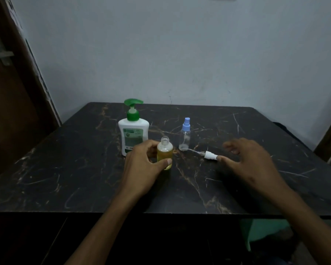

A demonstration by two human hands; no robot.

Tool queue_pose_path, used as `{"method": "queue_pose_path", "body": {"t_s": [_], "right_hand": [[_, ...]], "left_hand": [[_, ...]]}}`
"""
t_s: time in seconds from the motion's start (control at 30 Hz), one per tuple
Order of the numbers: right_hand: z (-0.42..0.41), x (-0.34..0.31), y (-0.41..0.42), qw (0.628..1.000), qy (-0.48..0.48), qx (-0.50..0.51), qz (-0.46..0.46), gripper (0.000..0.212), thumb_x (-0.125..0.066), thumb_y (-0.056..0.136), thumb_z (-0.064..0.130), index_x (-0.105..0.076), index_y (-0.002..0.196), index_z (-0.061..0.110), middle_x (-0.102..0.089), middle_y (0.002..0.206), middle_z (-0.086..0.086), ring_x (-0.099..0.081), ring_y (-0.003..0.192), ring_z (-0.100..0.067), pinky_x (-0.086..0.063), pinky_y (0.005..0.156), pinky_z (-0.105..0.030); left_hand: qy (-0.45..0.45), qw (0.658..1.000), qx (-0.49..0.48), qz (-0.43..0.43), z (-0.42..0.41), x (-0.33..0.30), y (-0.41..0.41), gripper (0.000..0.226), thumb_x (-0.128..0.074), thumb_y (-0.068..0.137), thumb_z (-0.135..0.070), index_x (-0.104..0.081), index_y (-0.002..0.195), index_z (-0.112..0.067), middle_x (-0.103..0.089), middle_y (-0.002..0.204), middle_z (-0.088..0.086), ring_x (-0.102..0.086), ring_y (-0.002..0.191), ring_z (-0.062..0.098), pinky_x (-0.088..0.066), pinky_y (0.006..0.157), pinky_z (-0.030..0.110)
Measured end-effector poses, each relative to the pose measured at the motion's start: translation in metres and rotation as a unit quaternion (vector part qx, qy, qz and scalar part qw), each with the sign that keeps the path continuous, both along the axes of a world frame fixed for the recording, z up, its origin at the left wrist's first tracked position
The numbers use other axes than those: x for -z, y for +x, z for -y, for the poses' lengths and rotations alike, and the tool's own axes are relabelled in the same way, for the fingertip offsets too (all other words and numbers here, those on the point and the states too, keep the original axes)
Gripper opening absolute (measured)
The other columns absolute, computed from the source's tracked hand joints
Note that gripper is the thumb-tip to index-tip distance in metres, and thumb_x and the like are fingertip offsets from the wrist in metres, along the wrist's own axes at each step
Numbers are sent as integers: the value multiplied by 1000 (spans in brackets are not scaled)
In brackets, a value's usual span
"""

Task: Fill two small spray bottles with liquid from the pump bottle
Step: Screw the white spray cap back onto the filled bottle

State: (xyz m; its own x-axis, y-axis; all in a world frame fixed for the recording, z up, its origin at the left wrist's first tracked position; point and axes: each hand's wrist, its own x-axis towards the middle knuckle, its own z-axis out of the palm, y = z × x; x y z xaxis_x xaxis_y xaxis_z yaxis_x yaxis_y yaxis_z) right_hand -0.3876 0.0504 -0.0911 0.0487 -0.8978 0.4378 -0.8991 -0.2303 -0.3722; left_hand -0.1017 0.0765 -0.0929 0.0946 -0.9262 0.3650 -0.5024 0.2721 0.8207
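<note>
On the dark marble-patterned table (pixel 65 169) in front of me stand three bottles. My left hand (pixel 141 169) is wrapped around the small open bottle (pixel 165 155), thumb pressed on its near side and fingers curled behind it, holding it upright on the tabletop. Yellow liquid fills it up to about the shoulder, and its threaded neck is bare, with no top on it.

Just behind my left hand, a little to the left, stands the white pump bottle (pixel 133 134) with its green pump head, upright, spout pointing right. Its lower right corner is hidden behind my fingers, so I cannot tell whether they touch it.

To the right of the open bottle and farther back stands the second small spray bottle (pixel 185 138), clear, with a blue spray top screwed on. It looks nearly empty, though the dim light makes that hard to judge.

Between the two small bottles and my right hand lies the white spray top (pixel 210 155) on its side, its thin dip tube trailing left toward the base of the blue-topped bottle.

My right hand (pixel 254 161) hovers over the table with fingers loosely spread and curved, gripping nothing. The thumb tip sits just beside the white top's end; I cannot tell whether it touches.
</note>
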Motion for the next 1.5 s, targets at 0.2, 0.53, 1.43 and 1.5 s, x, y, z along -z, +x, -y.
{"method": "queue_pose_path", "body": {"t_s": [0.2, 0.53, 1.43, 1.5], "right_hand": [[11, 13, 4, 999, 27, -21, 12, 31, -83, 83, 38, -73, 110, 26, -65, 98, 12, -56, 94, -12, -38, 76, -30], [18, 22, 12, 999, 30, -30, 28, 11, -81, 83, 24, -72, 88, 30, -66, 82, 15, -57, 78, 0, -40, 65, -19], [-42, -109, 38, 980, -54, -188, 39, 17, -83, 80, 28, -79, 96, 31, -74, 79, 14, -70, 75, -8, -56, 72, -30], [-42, -112, 40, 980, -50, -190, 34, 17, -84, 80, 27, -79, 95, 31, -74, 78, 14, -69, 75, -8, -56, 73, -30]], "left_hand": [[2, 1000, -1, 2, -1, 8, -8, 38, -91, 76, -20, -76, 110, -27, -78, 101, -16, -72, 96, -3, -61, 91, 33], [3, 1000, -5, -1, -6, 15, -8, 42, -89, 78, -20, -75, 117, -27, -78, 104, -17, -71, 96, -6, -57, 88, 19], [-4, 1000, 8, 6, -4, 20, -5, 38, -88, 80, -25, -73, 114, -30, -74, 100, -22, -65, 95, -15, -49, 78, 3], [-4, 1000, 8, 8, -4, 20, -5, 38, -88, 81, -25, -73, 115, -31, -74, 101, -22, -65, 96, -15, -49, 78, 3]]}}
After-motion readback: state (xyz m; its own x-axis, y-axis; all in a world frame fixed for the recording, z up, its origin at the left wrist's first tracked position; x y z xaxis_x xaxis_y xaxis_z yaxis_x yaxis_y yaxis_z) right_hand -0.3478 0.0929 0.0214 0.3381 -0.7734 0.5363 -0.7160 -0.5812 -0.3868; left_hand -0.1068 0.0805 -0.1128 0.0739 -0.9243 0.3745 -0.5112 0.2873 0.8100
